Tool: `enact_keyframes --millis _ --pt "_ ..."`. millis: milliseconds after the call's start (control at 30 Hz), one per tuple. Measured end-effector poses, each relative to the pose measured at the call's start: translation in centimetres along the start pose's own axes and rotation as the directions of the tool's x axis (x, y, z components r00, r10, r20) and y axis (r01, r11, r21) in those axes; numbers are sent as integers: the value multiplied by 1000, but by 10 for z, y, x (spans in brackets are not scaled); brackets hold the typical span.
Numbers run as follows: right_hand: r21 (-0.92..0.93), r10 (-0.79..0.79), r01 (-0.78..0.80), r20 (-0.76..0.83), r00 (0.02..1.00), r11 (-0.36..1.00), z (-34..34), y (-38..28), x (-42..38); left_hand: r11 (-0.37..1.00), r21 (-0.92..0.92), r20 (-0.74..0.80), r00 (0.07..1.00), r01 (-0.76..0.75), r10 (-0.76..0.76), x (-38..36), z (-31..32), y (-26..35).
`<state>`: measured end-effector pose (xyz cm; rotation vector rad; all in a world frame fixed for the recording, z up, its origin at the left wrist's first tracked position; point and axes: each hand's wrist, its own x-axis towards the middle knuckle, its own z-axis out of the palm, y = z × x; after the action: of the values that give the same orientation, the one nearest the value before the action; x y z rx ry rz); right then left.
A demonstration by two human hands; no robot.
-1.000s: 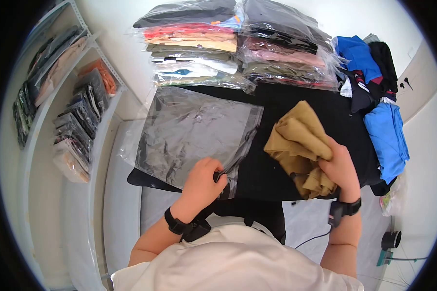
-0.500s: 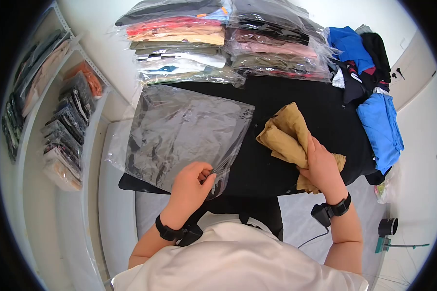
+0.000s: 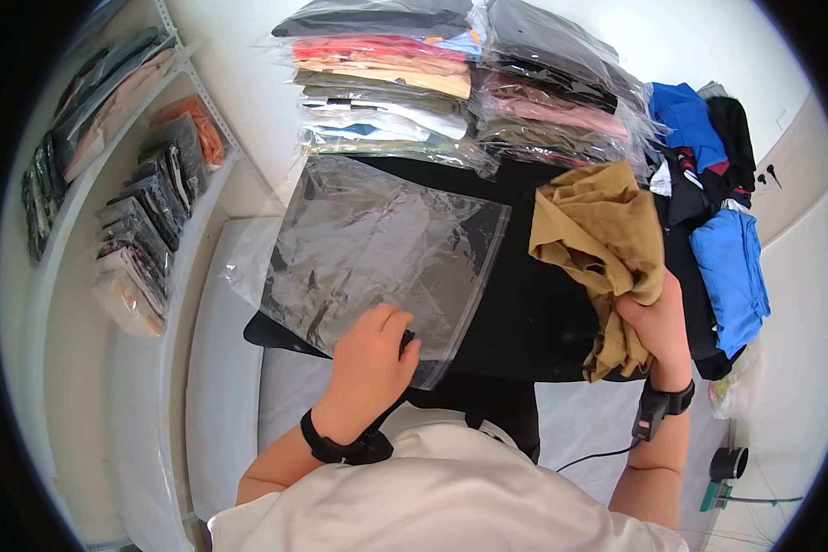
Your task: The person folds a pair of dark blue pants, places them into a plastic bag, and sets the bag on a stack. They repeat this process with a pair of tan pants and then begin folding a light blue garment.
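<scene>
A clear plastic bag (image 3: 377, 248) lies flat on the black table (image 3: 515, 322), left of centre. My left hand (image 3: 373, 363) rests at the bag's near edge, fingers curled around a small dark object that I cannot make out. On the right, my right hand (image 3: 661, 327) is closed on a tan cloth garment (image 3: 603, 225). The garment is bunched and raised, with a loose part hanging down beside my fingers toward the table's near edge.
Two stacks of bagged folded clothes, the left stack (image 3: 386, 87) and the right stack (image 3: 561, 101), stand at the back. Blue garments (image 3: 731, 271) lie at the right edge. A shelf (image 3: 189, 216) with bagged clothes is on the left.
My right hand has moved right, and the tan garment is lifted and looks more bunched, with part of it hanging. My left hand stays by the bag's near edge. The camera view has shifted slightly.
</scene>
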<state>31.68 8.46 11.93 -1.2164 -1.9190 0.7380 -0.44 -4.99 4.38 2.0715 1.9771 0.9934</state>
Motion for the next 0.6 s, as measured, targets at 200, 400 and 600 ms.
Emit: enact_keyframes --millis 200,400,600 --pt "391 -132 -40 402 906 920 44 -47 -2 999 2 6 999 -33 33 -2 -8 13" --pt "142 -92 1 633 769 990 83 -43 3 992 -125 13 1000 18 -16 -3 -22 -2" --pt "-103 -197 332 631 751 938 89 -37 0 991 -111 -57 995 80 -87 2 -24 -8"
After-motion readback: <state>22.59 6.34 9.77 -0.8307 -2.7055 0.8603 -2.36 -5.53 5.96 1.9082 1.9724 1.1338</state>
